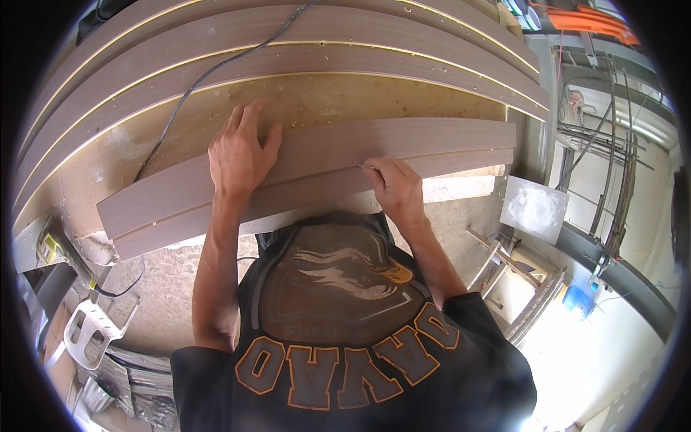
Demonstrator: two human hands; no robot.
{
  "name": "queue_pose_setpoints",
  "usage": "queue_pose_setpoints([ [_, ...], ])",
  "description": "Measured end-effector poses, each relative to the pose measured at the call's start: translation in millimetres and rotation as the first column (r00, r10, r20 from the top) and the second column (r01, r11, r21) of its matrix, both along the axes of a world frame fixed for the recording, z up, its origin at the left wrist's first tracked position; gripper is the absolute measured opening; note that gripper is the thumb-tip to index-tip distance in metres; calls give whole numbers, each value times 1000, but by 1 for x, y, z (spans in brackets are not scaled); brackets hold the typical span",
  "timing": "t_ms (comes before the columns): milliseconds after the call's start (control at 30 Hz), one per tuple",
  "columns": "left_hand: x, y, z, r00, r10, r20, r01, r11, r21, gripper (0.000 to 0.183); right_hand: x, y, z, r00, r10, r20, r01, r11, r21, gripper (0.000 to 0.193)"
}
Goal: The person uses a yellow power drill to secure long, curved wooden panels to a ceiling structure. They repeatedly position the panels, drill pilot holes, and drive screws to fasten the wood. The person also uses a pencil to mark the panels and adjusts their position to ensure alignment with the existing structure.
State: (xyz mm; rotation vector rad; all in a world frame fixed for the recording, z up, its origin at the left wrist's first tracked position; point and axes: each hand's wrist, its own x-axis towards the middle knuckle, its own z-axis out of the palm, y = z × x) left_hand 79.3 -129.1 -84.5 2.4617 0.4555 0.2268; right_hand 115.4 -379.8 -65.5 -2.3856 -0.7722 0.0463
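Note:
A long brown wood-grain plank (317, 155) with a groove along its length lies across the worktable in front of me. My left hand (243, 151) rests on the plank left of its middle, fingers apart and reaching over the far edge, with nothing in its grasp. Right of the middle, my right hand (397, 189) is closed in a pinch at the groove. A tiny pale tip shows at its fingertips, too small to name. The fingers touch the plank along its near strip.
Beyond a bare strip of brown tabletop (345, 97), several similar planks (302, 61) lie side by side. A black cable (205, 75) runs over them. A white plastic chair (93, 335) stands at left; a white-smeared board (534, 209) and a wooden frame (515, 273) are at right.

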Motion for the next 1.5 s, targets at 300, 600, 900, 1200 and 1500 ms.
queue_pose_setpoints([
  [300,-1,1,-2,1000,1,-13,-1,1000,2,39,0,-3,3,996,72,49,-69,996,-47,14],
  [600,0,1,-2,1000,4,-30,-4,1000,12,39,13,-6,1,991,121,53,-115,987,-109,11],
  [900,-1,1,-4,999,26,32,-26,1000,6,36,16,-8,2,986,160,42,-155,981,-113,11],
  [1200,2,-4,-3,999,29,21,-29,1000,9,35,19,-17,-7,982,166,91,-161,985,-56,9],
  [1500,-4,2,0,1000,4,25,-1,995,-102,29,14,-9,-16,974,133,182,-143,989,44,10],
])
